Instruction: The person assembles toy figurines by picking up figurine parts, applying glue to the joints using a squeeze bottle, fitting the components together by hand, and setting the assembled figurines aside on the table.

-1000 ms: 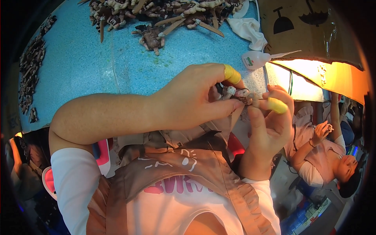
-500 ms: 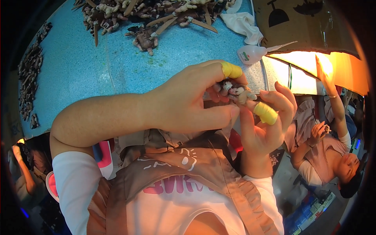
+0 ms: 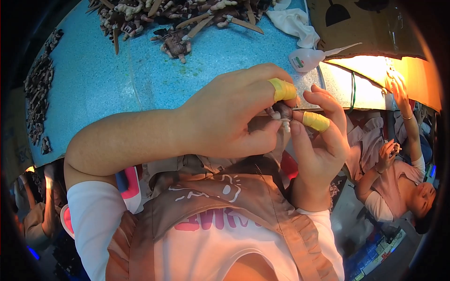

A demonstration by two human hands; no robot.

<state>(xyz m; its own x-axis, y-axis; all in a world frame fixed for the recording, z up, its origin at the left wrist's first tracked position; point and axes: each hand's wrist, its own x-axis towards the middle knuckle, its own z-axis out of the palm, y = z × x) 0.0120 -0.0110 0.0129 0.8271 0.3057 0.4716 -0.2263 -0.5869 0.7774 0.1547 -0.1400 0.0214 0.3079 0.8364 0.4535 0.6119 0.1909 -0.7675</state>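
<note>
A small brown and cream toy figurine point(image 3: 284, 111) is pinched between my two hands in front of my apron, just past the table's near edge. My left hand point(image 3: 229, 112) reaches across and grips it from the left, its thumb below and bent fingers above. My right hand point(image 3: 326, 145) closes on its right side with thumb and forefinger, the other fingers curled loosely. Yellow tape wraps one finger on each hand. Fingers cover much of the figurine. A similar figurine point(image 3: 174, 44) lies beyond my hands on the blue table point(image 3: 103, 79).
A heap of figurines with flat wooden sticks point(image 3: 197, 23) covers the table's far side; more figurines point(image 3: 40, 89) line its left edge. A white squeeze bottle point(image 3: 305, 60) with a long nozzle and a white cloth point(image 3: 295, 28) lie by a cardboard box point(image 3: 365, 33). A co-worker point(image 3: 398, 187) sits at right.
The figurine has turned between my fingers, now showing a brown rounded side with a small pale part pointing down. My right thumb and forefinger have shifted up closer to it.
</note>
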